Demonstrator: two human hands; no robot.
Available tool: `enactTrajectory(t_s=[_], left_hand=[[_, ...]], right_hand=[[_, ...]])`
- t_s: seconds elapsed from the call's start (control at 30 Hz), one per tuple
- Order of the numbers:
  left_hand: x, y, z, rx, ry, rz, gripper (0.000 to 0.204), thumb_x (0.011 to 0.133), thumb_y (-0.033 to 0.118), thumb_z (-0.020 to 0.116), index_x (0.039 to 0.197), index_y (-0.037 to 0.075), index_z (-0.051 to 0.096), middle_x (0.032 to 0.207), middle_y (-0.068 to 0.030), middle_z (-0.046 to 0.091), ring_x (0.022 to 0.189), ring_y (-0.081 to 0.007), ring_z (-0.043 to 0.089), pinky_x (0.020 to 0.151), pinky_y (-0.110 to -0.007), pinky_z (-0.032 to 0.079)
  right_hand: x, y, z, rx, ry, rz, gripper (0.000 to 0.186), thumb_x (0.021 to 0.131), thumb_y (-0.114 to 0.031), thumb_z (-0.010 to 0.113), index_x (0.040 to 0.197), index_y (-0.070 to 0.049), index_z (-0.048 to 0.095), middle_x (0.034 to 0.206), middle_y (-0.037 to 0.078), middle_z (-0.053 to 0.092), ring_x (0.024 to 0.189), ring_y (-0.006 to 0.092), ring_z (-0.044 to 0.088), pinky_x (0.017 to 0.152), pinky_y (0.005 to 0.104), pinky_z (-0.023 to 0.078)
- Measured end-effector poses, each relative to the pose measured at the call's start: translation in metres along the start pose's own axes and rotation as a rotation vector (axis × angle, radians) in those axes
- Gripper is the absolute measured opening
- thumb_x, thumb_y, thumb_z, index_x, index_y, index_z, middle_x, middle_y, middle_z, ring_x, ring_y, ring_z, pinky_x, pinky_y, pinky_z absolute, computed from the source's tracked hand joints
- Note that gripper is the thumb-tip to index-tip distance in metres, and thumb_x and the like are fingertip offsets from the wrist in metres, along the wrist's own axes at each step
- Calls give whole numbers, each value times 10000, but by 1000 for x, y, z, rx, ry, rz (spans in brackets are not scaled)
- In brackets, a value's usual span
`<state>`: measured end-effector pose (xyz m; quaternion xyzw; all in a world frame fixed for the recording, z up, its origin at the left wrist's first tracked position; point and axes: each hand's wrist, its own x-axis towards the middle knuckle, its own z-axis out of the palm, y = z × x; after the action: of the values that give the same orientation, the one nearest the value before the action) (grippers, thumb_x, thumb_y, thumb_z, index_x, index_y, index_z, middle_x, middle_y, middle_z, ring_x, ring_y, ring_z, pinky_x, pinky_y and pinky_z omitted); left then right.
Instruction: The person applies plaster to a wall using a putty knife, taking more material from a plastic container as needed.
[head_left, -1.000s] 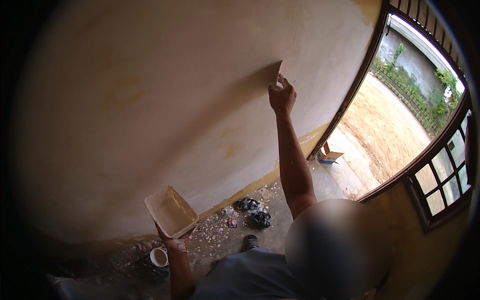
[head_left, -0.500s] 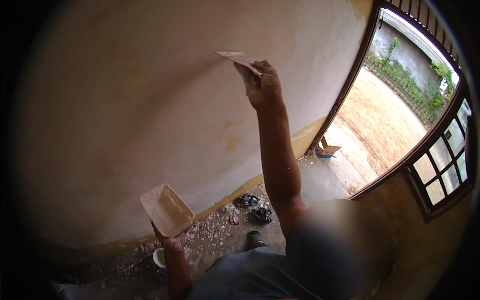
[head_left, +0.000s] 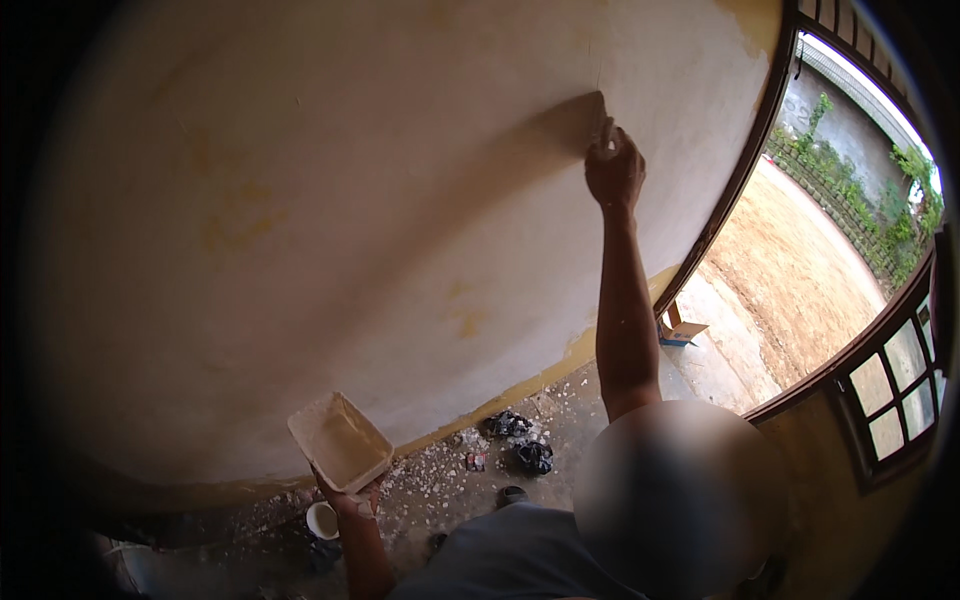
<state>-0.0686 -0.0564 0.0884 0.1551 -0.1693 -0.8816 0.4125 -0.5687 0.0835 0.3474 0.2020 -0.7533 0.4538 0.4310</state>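
High up at the pale wall (head_left: 400, 200), my right hand (head_left: 616, 175) is closed around a putty knife (head_left: 601, 112). Its blade is seen nearly edge-on against the wall, and a long shadow falls to its left. Down at the lower left, my left hand (head_left: 350, 498) holds up a shallow rectangular tray (head_left: 312, 448) from beneath. The tray is tilted and coated inside with pale paste. Most of the left fingers are hidden under it.
Pale crumbs litter the floor (head_left: 425, 510) along the wall's foot, with black plastic bags (head_left: 533, 457) and a white bucket (head_left: 322, 520). An open cardboard box (head_left: 682, 328) stands by the doorway at right. A paned window (head_left: 890, 390) is beyond.
My right hand has moved right along the wall with the putty knife, whose blade has turned from lying sideways to pointing up against the wall. The tray stays in my left hand, slightly turned.
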Motion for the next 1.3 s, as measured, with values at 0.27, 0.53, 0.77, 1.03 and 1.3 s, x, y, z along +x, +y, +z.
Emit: enactTrajectory(t_s=[0.27,0.53,0.77,1.03,1.3], left_hand=[[-2,6,-11,11,14,2,577,925,550,481,1356,166,459,1250,-110,584,1081,-370,611,778,-625,554],[-15,22,-14,32,182,1,574,917,548,500,1344,164,474,1251,-108,591,1065,-376,618,774,-640,547],[-5,16,-31,-39,119,-9,576,909,531,522,1347,161,469,1268,-106,582,1051,-384,623,718,-621,567],[-3,-12,-28,8,-4,-34,607,902,553,522,1380,188,441,1326,-103,545,1135,-378,580,769,-622,554],[-1,-40,-5,-18,89,-57,577,906,556,509,1343,180,484,1261,-82,594,1103,-361,602,761,-633,548]], right_hand=[[-116,-186,8,306,-205,93,282,765,-154,614,1022,-53,561,974,194,625,875,412,616,791,515,483],[-137,-140,-1,1602,-178,941,280,958,-317,465,943,-54,562,805,106,568,735,262,599,670,530,537],[-70,-24,-24,244,150,300,368,936,-38,434,1294,32,390,1183,270,484,1118,461,468,958,502,397],[-140,17,2,290,-364,-8,332,877,32,458,1208,22,432,1176,264,540,1108,421,535,966,487,430],[-26,130,20,788,39,753,281,853,-55,461,1116,30,514,1025,151,600,864,249,627,729,356,538]])
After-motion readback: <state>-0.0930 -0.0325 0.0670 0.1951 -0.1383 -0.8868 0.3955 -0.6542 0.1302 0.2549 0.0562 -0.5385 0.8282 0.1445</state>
